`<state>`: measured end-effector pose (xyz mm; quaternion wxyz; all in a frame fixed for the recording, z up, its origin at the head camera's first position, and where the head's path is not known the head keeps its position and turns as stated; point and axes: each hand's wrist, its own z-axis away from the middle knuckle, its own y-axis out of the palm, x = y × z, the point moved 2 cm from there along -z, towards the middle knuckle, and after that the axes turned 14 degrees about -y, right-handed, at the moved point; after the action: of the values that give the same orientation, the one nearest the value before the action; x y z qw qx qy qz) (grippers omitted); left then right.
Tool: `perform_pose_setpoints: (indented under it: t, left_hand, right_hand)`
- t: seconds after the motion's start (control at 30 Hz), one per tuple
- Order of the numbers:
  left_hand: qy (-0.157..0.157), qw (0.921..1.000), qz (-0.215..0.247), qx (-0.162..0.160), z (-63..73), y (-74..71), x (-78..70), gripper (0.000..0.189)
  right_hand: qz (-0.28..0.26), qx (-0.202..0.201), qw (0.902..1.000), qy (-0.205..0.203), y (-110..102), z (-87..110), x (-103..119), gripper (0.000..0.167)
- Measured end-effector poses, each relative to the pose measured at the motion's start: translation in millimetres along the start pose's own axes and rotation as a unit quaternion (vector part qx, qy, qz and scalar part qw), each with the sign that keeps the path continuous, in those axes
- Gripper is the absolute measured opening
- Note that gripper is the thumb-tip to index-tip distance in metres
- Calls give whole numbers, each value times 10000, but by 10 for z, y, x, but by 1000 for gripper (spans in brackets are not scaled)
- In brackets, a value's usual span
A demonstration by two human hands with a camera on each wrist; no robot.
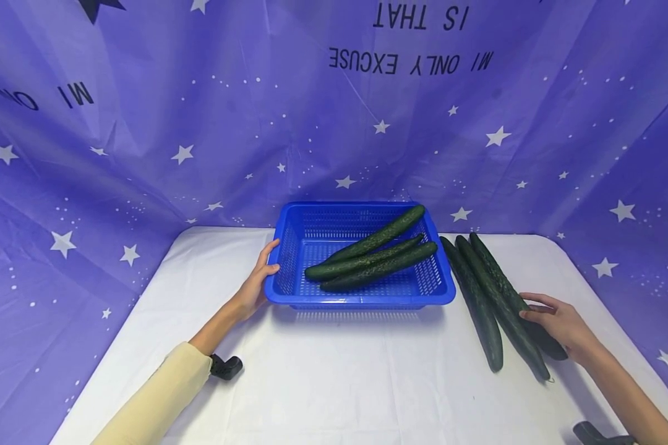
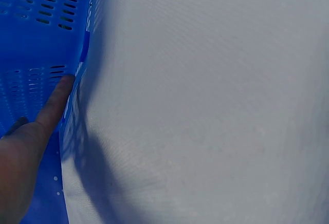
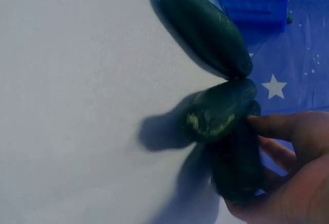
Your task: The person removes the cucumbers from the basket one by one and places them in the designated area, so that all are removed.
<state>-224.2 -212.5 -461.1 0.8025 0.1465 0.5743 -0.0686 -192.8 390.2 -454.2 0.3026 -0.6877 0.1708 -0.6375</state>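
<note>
A blue plastic basket (image 1: 362,300) with slotted walls stands at the table's far side, three cucumbers (image 1: 381,270) lying slantwise in it. My left hand (image 1: 249,295) grips its left rim, and in the left wrist view a finger (image 2: 54,103) lies along the slotted wall. To the right of the basket, three more cucumbers lie side by side on the cloth. My right hand (image 1: 568,326) holds the rightmost cucumber (image 1: 498,272) near its near end, thumb on one side and fingers on the other. Beside it are the middle cucumber (image 1: 506,321) and the left cucumber (image 1: 481,321).
A white cloth (image 1: 334,377) covers the table. Behind and at both sides hangs a purple curtain (image 1: 228,136) with stars and lettering, close behind the basket. Dark wrist devices (image 1: 226,368) show at both forearms.
</note>
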Motion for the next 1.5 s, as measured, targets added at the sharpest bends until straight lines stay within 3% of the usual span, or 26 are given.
perform_pose_setpoints:
  t: [0.3,0.43,0.57,0.77,0.97,1.27,1.5]
  left_hand:
    - [11,10000,-1,29,-5,-5,2,71]
    - [16,10000,7,49,4,-3,4,72]
    - [33,10000,17,52,4,-6,12,72]
    - [67,10000,30,48,7,-11,23,71]
    - [61,10000,28,29,7,1,9,71]
    - [41,10000,28,13,6,-7,16,69]
    - [29,10000,3,-18,9,-1,5,69]
  right_hand:
    - [554,53,9976,-408,-31,-57,73,61]
    - [762,-292,9923,-930,-63,-159,254,53]
    - [563,-428,9830,-1697,-47,-279,564,42]
    - [-182,146,9742,-2244,82,-463,1151,40]
    - [-572,697,9598,-2659,264,-664,1623,39]
    - [-592,1623,9403,-2933,624,-1038,1878,38]
    - [55,1993,9319,-3031,802,-1291,1998,35]
